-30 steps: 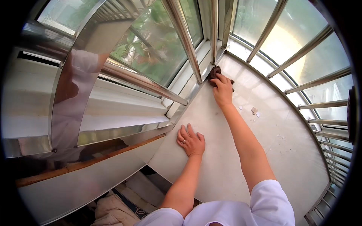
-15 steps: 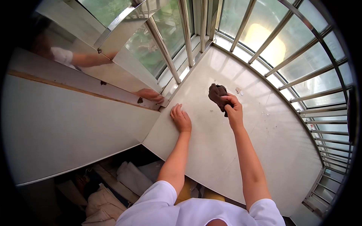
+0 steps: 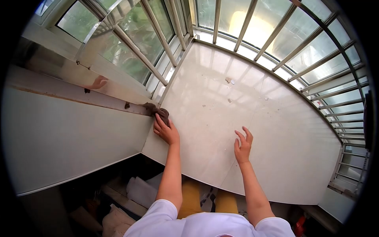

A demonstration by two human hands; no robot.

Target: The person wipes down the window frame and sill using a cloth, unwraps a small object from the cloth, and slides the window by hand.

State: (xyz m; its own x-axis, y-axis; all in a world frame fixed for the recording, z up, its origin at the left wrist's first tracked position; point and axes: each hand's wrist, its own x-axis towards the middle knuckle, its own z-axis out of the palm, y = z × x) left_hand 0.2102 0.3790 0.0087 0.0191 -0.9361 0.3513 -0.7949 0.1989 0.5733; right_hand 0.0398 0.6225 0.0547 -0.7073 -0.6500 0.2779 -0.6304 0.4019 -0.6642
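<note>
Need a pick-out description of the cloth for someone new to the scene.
Start at the broad white countertop beside the barred windows. At its left edge, by the pale panel, the left hand holds the dark brown cloth. It's crumpled fabric, far bigger than the dark spots along the panel's edge.

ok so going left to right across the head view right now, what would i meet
White side panel → left hand holding a brown cloth → small tan fragment → right hand → red item near the bottom edge
</note>
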